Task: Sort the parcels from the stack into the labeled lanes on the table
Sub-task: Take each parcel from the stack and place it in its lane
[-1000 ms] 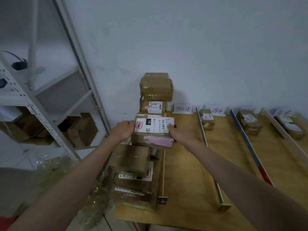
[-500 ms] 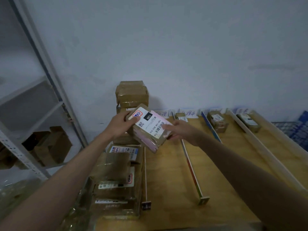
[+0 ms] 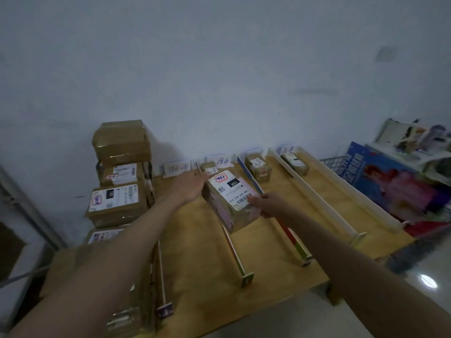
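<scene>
Labelled parcel point(image 3: 231, 198) held tilted above wooden table point(image 3: 200, 259); left hand point(image 3: 189, 187) and right hand point(image 3: 267, 204) both grasping it.

Head view. Two forearms enter from the bottom edge, one at each lower corner, both bare along the whole visible length. No sleeve, cuff or hem shows on either arm.

Left hand point(image 3: 189, 189): bare, no glove. No ring, watch or band can be made out at the wrist. Back of the hand faces the camera; fingers mostly hidden.

Right hand point(image 3: 267, 204): bare, no glove. Wrist likewise unadorned as far as the soft focus allows. Knuckles and thumb visible.

Nails and finer marks too blurred to record. No other part of the person is in frame.
</scene>
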The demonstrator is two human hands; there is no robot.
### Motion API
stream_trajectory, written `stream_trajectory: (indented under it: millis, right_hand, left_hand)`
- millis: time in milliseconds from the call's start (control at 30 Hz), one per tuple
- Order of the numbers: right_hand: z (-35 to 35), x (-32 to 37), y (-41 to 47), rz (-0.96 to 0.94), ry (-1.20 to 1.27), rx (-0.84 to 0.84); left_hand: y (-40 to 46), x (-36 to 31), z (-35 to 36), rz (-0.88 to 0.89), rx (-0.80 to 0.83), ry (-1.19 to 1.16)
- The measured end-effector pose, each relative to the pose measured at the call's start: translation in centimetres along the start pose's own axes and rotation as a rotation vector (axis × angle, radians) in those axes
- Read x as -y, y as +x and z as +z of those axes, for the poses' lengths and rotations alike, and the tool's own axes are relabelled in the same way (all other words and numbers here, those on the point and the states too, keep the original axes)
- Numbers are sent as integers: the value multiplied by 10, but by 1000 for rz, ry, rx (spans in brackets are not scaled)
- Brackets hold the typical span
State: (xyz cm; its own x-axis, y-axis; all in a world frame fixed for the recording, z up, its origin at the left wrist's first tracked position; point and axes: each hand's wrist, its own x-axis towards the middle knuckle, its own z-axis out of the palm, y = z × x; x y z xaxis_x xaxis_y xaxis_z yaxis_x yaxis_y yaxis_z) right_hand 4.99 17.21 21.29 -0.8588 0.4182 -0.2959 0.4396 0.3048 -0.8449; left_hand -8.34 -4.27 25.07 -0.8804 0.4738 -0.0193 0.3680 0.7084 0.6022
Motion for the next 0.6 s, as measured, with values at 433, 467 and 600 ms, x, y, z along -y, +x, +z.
stream_trajectory:
  millis: [433, 467, 600]
  right_hand:
    - [-166, -141, 24, 165, 71, -335]
    - [-180, -150, 27, 166, 79, -341]
    - [-235, -188, 49, 180, 51, -372]
  left_hand:
    - [34, -112, 175, 111, 122, 396]
    - [39, -124, 190, 113, 118, 418]
    - [57, -166, 242, 106, 111, 461]
